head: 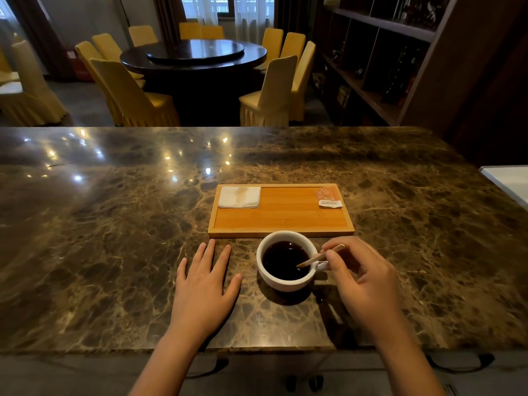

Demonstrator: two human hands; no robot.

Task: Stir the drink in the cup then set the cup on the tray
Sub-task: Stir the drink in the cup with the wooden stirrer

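Observation:
A white cup (pixel 281 282) full of dark drink stands on the marble counter, just in front of the wooden tray (pixel 281 217). My right hand (pixel 363 281) is beside the cup's handle and pinches a thin wooden stir stick (pixel 320 256), whose lower end dips into the drink. My left hand (pixel 204 287) lies flat on the counter to the left of the cup, fingers spread, holding nothing. The tray's middle is bare wood.
A folded white napkin (pixel 239 197) lies in the tray's far left corner and an orange sachet (pixel 329 197) in its far right corner. The marble counter (pixel 114 224) stretches wide on both sides. A white object (pixel 508 181) sits at the right edge.

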